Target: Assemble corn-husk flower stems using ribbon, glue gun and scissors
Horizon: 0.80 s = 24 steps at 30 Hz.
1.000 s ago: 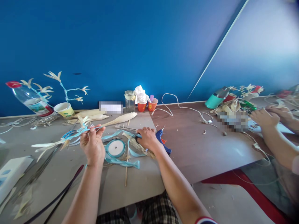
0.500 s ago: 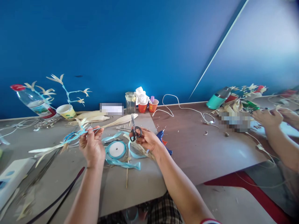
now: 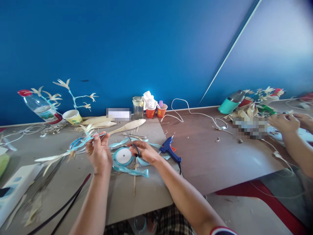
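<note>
My left hand (image 3: 98,151) is closed on a blue-wrapped stem with pale dried leaves (image 3: 73,145), held just above the grey table (image 3: 73,182). My right hand (image 3: 144,152) grips small black-handled scissors (image 3: 133,143), blades pointing up and left toward the stem. A spool of light blue ribbon (image 3: 123,156) lies between my hands, with loose ribbon (image 3: 132,170) trailing around it. A blue glue gun (image 3: 170,151) rests just right of my right hand.
Another person's hands (image 3: 285,123) work at the right by a teal flask (image 3: 231,102) and dried husks. At the back stand a plastic bottle (image 3: 41,107), a paper cup with a finished branch (image 3: 72,116), a jar (image 3: 138,107) and red cups (image 3: 156,111). White cord (image 3: 195,114) crosses the brown table.
My right hand lifted the scissors off the table and carried them left toward the stem. The glue gun it had covered now shows. My left hand stayed put.
</note>
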Each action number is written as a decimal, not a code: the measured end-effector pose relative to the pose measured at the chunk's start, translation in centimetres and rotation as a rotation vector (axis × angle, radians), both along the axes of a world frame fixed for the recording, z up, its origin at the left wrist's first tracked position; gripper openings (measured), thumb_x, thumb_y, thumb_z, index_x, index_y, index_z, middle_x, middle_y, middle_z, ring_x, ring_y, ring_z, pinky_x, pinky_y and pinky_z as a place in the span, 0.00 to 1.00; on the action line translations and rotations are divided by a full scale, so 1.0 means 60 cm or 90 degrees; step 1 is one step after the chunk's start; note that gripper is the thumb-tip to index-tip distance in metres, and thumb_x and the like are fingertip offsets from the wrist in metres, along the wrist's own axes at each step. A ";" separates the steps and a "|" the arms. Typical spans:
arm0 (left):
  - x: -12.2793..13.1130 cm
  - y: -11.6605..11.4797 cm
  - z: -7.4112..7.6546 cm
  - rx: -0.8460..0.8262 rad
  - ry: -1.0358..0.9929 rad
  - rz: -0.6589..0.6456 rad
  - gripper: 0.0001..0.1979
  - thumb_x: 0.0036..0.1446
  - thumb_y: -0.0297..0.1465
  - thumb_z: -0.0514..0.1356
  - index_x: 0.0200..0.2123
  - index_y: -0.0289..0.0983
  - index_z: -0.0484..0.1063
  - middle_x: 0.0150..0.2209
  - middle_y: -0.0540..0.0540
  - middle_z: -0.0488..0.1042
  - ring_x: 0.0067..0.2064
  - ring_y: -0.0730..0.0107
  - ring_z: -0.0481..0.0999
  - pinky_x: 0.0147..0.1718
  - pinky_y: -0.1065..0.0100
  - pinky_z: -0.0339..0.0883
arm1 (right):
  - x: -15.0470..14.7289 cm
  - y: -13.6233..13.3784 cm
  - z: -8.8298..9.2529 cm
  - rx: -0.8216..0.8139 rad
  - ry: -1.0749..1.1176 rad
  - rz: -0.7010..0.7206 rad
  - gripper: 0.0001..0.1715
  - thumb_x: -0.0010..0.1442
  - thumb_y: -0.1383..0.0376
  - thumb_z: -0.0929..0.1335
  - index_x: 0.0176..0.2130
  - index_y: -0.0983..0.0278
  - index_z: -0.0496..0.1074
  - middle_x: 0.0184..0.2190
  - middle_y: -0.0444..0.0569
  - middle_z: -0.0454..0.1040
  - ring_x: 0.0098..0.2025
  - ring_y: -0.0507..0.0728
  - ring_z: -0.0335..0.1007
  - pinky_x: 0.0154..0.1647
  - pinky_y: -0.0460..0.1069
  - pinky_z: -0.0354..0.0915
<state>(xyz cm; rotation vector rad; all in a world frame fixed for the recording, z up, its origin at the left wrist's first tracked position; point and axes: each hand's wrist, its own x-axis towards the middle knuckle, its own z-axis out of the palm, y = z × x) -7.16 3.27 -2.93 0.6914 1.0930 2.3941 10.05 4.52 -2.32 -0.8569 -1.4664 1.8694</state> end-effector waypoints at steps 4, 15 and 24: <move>0.034 -0.002 0.000 0.039 0.019 -0.041 0.08 0.48 0.32 0.65 0.28 0.37 0.68 0.29 0.52 0.73 0.33 0.71 0.77 0.38 0.61 0.72 | -0.003 0.004 -0.003 0.030 0.004 -0.055 0.18 0.52 0.55 0.68 0.37 0.66 0.73 0.21 0.42 0.65 0.24 0.48 0.56 0.24 0.44 0.50; 0.045 -0.002 -0.003 0.055 0.013 -0.082 0.06 0.48 0.30 0.65 0.28 0.37 0.71 0.30 0.53 0.73 0.33 0.70 0.77 0.35 0.62 0.73 | -0.003 0.012 -0.014 0.074 0.025 -0.081 0.20 0.52 0.50 0.66 0.32 0.65 0.71 0.20 0.42 0.64 0.23 0.48 0.54 0.24 0.44 0.50; 0.044 -0.003 -0.001 0.039 0.018 -0.072 0.07 0.48 0.32 0.65 0.28 0.37 0.69 0.30 0.52 0.72 0.33 0.71 0.76 0.36 0.62 0.72 | -0.001 0.009 -0.006 0.103 0.040 -0.071 0.20 0.52 0.50 0.67 0.28 0.65 0.68 0.19 0.40 0.61 0.23 0.48 0.52 0.25 0.45 0.50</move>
